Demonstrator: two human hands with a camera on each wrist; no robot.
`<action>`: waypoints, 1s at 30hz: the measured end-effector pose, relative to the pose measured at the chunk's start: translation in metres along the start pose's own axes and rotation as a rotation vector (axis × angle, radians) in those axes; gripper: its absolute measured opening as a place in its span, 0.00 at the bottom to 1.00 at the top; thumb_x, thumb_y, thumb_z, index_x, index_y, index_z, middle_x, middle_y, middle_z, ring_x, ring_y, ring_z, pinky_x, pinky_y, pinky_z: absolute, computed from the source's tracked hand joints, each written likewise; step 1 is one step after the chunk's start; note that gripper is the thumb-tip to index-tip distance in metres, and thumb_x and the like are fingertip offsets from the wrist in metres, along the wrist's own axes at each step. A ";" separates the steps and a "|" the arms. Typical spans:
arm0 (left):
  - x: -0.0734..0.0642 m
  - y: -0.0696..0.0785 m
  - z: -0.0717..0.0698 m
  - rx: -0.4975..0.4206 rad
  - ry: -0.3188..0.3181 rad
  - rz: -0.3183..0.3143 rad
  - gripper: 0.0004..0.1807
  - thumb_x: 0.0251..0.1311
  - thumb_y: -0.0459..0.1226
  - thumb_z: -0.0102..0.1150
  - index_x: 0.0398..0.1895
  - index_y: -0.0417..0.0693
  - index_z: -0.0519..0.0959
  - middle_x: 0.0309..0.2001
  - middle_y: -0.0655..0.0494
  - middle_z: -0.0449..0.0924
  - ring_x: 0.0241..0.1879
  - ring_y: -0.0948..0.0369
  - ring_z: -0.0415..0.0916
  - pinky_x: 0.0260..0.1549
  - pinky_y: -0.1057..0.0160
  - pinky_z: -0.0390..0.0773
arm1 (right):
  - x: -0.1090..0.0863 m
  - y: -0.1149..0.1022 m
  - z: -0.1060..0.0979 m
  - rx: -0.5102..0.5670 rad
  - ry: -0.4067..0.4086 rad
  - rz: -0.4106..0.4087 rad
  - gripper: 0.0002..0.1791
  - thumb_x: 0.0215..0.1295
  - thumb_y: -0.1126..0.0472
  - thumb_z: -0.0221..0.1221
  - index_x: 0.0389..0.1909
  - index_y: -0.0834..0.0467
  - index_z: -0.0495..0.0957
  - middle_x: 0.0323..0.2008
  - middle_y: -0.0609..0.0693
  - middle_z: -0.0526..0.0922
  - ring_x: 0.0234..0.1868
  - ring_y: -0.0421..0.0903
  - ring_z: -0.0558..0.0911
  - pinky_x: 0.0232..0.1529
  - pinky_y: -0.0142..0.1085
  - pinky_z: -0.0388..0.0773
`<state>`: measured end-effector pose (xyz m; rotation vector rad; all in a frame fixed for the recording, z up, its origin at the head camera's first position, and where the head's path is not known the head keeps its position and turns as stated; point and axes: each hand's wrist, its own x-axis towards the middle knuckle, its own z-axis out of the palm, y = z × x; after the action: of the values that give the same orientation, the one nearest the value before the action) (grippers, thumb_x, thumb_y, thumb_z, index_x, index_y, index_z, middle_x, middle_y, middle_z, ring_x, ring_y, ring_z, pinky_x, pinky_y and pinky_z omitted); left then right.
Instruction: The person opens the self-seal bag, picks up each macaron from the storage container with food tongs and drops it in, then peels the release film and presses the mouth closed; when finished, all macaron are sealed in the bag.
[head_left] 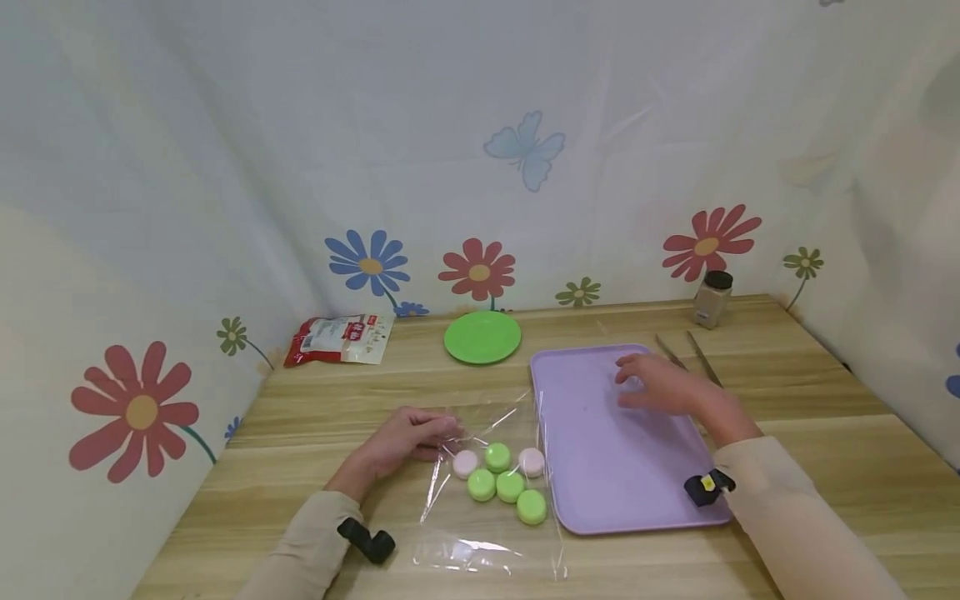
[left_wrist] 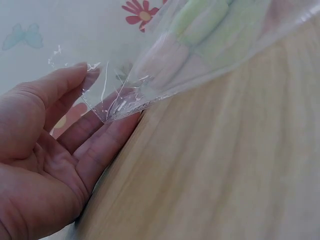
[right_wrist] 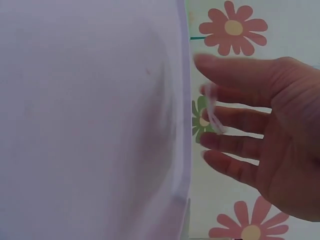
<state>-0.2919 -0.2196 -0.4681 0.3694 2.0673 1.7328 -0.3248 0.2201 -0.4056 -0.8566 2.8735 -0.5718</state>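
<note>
A clear plastic bag [head_left: 487,546] lies on the table with pink and green macarons [head_left: 482,484] inside. My left hand [head_left: 408,435] pinches the bag's left edge; in the left wrist view the thumb and index finger [left_wrist: 62,82] meet at the film, and other fingers sit beneath it. My right hand [head_left: 660,385] hovers over the purple tray [head_left: 607,467], its fingers spread and loosely bent. A thin whitish strip [right_wrist: 214,111] shows against the fingers of that hand in the right wrist view; it looks like loose film, and I cannot tell whether it is held.
A green plate [head_left: 482,337] sits at the back, with a red and white food packet [head_left: 341,339] to its left. A black-lidded jar [head_left: 712,300] stands at the back right. Metal tongs [head_left: 703,358] lie partly hidden behind the right arm. Patterned curtains border the table.
</note>
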 end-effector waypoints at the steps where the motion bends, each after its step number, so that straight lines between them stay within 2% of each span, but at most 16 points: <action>1: 0.000 0.000 0.000 -0.003 0.002 -0.003 0.24 0.69 0.46 0.60 0.58 0.35 0.79 0.51 0.43 0.85 0.49 0.52 0.84 0.47 0.55 0.84 | -0.001 -0.001 -0.001 0.009 -0.017 0.009 0.19 0.63 0.58 0.68 0.50 0.66 0.82 0.62 0.69 0.73 0.65 0.68 0.69 0.64 0.60 0.67; 4: 0.002 -0.002 -0.001 -0.003 0.004 -0.008 0.25 0.68 0.46 0.61 0.58 0.36 0.80 0.51 0.44 0.85 0.50 0.52 0.84 0.47 0.54 0.84 | -0.003 -0.002 -0.002 0.040 -0.033 0.033 0.23 0.58 0.55 0.72 0.51 0.63 0.83 0.61 0.65 0.77 0.64 0.66 0.71 0.63 0.60 0.68; 7: 0.002 -0.002 -0.002 0.002 0.007 -0.009 0.24 0.68 0.46 0.61 0.57 0.36 0.80 0.51 0.44 0.85 0.49 0.52 0.84 0.47 0.54 0.84 | -0.002 -0.001 -0.002 0.050 -0.004 0.019 0.20 0.56 0.55 0.74 0.46 0.61 0.85 0.52 0.59 0.82 0.58 0.61 0.76 0.59 0.57 0.73; 10: 0.002 -0.002 -0.002 0.006 0.005 -0.006 0.24 0.69 0.46 0.60 0.58 0.36 0.80 0.51 0.44 0.85 0.49 0.52 0.84 0.47 0.54 0.84 | 0.000 0.002 0.000 0.054 0.030 -0.010 0.12 0.57 0.58 0.73 0.38 0.60 0.87 0.40 0.51 0.83 0.44 0.53 0.80 0.48 0.49 0.79; 13: 0.002 -0.002 -0.002 0.007 -0.001 -0.003 0.24 0.69 0.46 0.60 0.59 0.35 0.79 0.51 0.44 0.84 0.49 0.52 0.84 0.47 0.54 0.84 | 0.002 0.005 0.001 0.047 0.024 -0.036 0.03 0.59 0.63 0.71 0.31 0.57 0.87 0.31 0.44 0.82 0.34 0.43 0.77 0.36 0.38 0.78; 15: 0.002 -0.002 -0.003 0.004 -0.004 -0.001 0.25 0.69 0.46 0.60 0.59 0.35 0.78 0.51 0.44 0.84 0.49 0.52 0.84 0.47 0.54 0.84 | 0.003 0.006 0.001 0.037 0.006 -0.055 0.02 0.60 0.66 0.69 0.29 0.57 0.87 0.27 0.42 0.82 0.30 0.39 0.76 0.32 0.34 0.77; 18: 0.002 -0.003 -0.002 -0.005 -0.004 -0.007 0.25 0.70 0.45 0.60 0.59 0.35 0.78 0.51 0.44 0.85 0.49 0.52 0.84 0.47 0.55 0.84 | 0.001 0.007 0.001 0.012 -0.025 -0.067 0.05 0.61 0.70 0.66 0.29 0.58 0.87 0.27 0.44 0.84 0.31 0.40 0.79 0.33 0.35 0.80; 21: 0.002 -0.003 -0.002 -0.008 -0.003 -0.009 0.25 0.70 0.45 0.60 0.59 0.34 0.78 0.51 0.44 0.85 0.49 0.52 0.84 0.47 0.55 0.84 | -0.001 0.006 -0.001 -0.026 -0.043 -0.083 0.07 0.58 0.74 0.63 0.32 0.61 0.88 0.31 0.48 0.86 0.36 0.46 0.83 0.38 0.41 0.83; 24: 0.001 -0.003 -0.002 -0.008 0.000 -0.016 0.25 0.69 0.45 0.60 0.60 0.35 0.78 0.51 0.45 0.85 0.49 0.52 0.84 0.47 0.55 0.84 | -0.004 0.004 -0.003 -0.024 -0.039 -0.091 0.07 0.57 0.73 0.63 0.33 0.63 0.88 0.32 0.50 0.84 0.38 0.49 0.83 0.40 0.43 0.83; 27: 0.001 -0.002 -0.002 -0.010 0.004 -0.019 0.25 0.69 0.46 0.60 0.60 0.35 0.78 0.51 0.45 0.85 0.49 0.53 0.84 0.47 0.56 0.84 | -0.005 0.003 -0.004 0.002 0.002 -0.092 0.05 0.59 0.70 0.65 0.34 0.64 0.89 0.30 0.48 0.81 0.32 0.45 0.79 0.34 0.38 0.80; 30: 0.001 -0.002 -0.001 -0.022 0.005 -0.014 0.25 0.70 0.45 0.59 0.60 0.34 0.77 0.51 0.45 0.85 0.48 0.53 0.84 0.46 0.57 0.84 | -0.003 -0.002 -0.003 0.046 0.074 -0.045 0.04 0.62 0.67 0.66 0.35 0.63 0.88 0.27 0.45 0.80 0.29 0.41 0.73 0.30 0.35 0.73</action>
<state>-0.2932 -0.2203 -0.4701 0.3435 2.0476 1.7479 -0.3222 0.2209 -0.4020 -0.9140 2.9008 -0.6857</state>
